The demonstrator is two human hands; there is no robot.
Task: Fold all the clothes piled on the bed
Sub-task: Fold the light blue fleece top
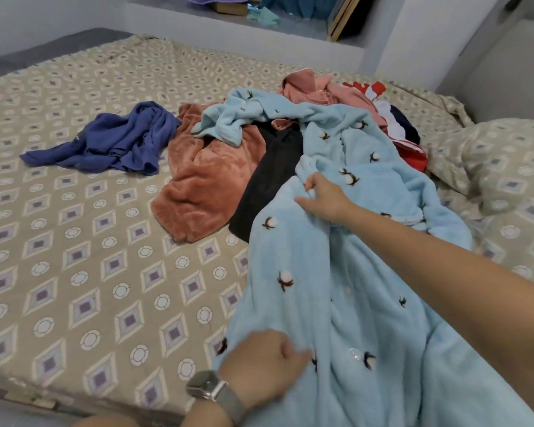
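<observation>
Right now the light blue fleece robe (336, 272), dotted with little dark sprigs, is the garment in hand. It lies stretched from the near edge of the bed (74, 241) up into the heap, its far end tangled over the other clothes. The right hand (324, 198) reaches out along it and pinches a ridge of the fleece between thumb and curled fingers. The left hand (265, 365), with a watch (210, 389) on the wrist, grips the near hem, fingers curled into the cloth.

Under and beside the robe lie a black garment (269, 180) and a rust-orange fleece piece (204, 186). A pink garment (309, 87) and something red, white and navy (395, 124) sit at the back of the pile. Well apart to the left lies a crumpled dark blue garment (114, 140). A pillow (500, 161) rests at the right.

Nothing looks folded yet, I'd say. The risk is in the tangle: the robe's twisted far end rests on the pile, so a firm pull could drag the black or orange pieces along or scatter the heap. Thick fleece also bunches easily, and a pinch this small may slip before the robe lies flat.
</observation>
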